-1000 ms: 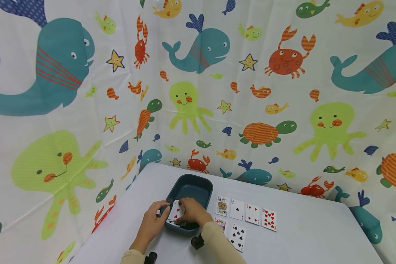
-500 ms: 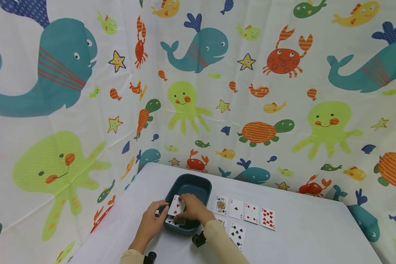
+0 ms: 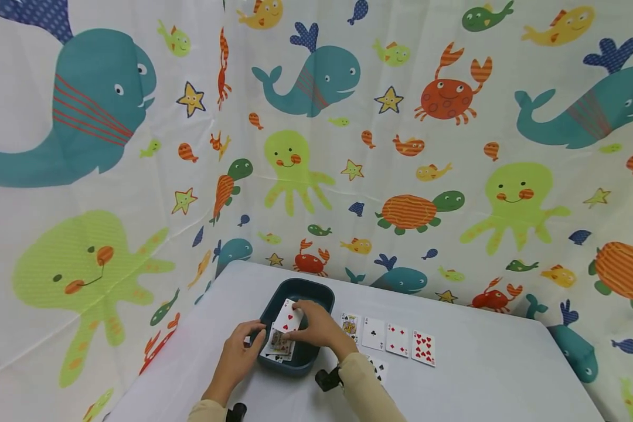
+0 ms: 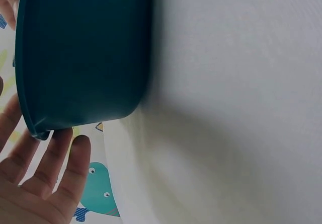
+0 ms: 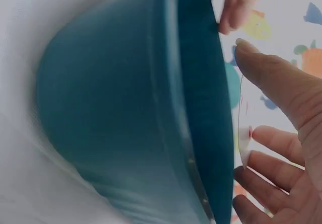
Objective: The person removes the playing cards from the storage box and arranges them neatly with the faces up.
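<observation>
My right hand [image 3: 319, 329] holds a heart playing card [image 3: 286, 318] by its edges, tilted above the dark teal tub [image 3: 316, 293]. In the right wrist view this card [image 5: 244, 133] appears edge-on between thumb and fingers. Under it, at the near-left end of the tub, lie more playing cards [image 3: 278, 353], face up, one of them a picture card. My left hand [image 3: 237, 353] rests at the tub's left rim. The left wrist view shows the fingers of this hand [image 4: 48, 183] extended, the fingertips at the rim.
Right of the tub runs a row of face-up cards: a king [image 3: 350, 324], a club card [image 3: 373, 333], a diamond card [image 3: 398, 340] and a heart card [image 3: 424, 348]. Nearer, a spade card [image 3: 378, 368] is partly behind my right sleeve [image 3: 369, 390]. A sea-animal cloth [image 3: 316, 176] hangs behind.
My right hand has lifted the heart card up and away from the cards beneath, uncovering a picture card in the tub. The left hand has stayed at the rim.
</observation>
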Available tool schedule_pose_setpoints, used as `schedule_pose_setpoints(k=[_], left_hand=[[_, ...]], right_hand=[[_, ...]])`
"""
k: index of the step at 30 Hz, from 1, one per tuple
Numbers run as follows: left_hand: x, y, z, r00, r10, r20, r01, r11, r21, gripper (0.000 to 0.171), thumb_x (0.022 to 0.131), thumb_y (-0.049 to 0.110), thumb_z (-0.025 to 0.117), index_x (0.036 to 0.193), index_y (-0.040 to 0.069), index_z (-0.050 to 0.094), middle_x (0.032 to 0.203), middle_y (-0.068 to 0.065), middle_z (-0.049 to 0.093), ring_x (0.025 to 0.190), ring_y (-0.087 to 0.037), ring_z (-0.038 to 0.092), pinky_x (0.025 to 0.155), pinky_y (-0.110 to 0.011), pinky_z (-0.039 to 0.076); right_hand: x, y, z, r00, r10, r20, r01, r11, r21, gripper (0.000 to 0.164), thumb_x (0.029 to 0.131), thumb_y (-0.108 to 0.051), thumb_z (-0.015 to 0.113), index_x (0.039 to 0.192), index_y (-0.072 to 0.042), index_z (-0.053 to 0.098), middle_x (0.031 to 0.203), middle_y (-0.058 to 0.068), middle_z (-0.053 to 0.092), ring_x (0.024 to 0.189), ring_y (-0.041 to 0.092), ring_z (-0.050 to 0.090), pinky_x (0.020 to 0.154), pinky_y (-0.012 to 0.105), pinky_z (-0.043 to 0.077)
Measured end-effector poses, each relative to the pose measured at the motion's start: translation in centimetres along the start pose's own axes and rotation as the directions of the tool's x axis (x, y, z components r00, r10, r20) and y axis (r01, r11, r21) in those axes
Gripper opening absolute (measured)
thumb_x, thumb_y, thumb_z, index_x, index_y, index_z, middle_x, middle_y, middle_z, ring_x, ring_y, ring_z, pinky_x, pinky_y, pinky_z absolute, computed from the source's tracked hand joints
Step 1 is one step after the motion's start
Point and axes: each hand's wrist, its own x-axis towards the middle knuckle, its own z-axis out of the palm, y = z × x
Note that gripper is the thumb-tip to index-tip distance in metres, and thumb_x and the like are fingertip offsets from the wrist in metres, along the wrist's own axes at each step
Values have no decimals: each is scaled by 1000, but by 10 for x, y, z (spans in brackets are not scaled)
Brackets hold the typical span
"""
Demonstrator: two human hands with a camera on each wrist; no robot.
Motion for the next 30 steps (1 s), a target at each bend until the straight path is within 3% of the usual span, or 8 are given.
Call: schedule_pose_setpoints(k=[15, 24, 30], left_hand=[[1, -2, 1, 999, 15, -34, -15, 1000, -6, 19, 100, 15, 67, 117, 7, 70, 134, -15, 64, 117, -32, 63, 86, -42, 54], [0, -3, 3, 998, 33, -58, -33, 999, 3, 17, 98, 12, 69, 114, 6, 71, 131, -16, 65, 114, -34, 64, 83, -39, 55], [1, -3, 4, 999, 10, -41, -10, 1000, -1, 20, 99, 15, 69, 117, 6, 71, 133, -15, 64, 116, -32, 63, 84, -38, 54]], right_hand=[[-22, 6, -26, 994, 43, -101, -24, 984, 174, 75, 85, -47, 81, 147, -14, 54, 156, 9, 48, 144, 35, 43, 110, 62, 39], [-44, 12, -36, 990, 68, -126, -43, 980, 193, 79, 84, -50, 81, 150, -16, 51, 156, 10, 47, 145, 37, 41, 110, 65, 37], [-62, 21, -43, 983, 86, -163, -53, 979, 196, 79, 84, -52, 81, 149, -19, 51, 156, 8, 48, 145, 36, 41, 108, 64, 40]])
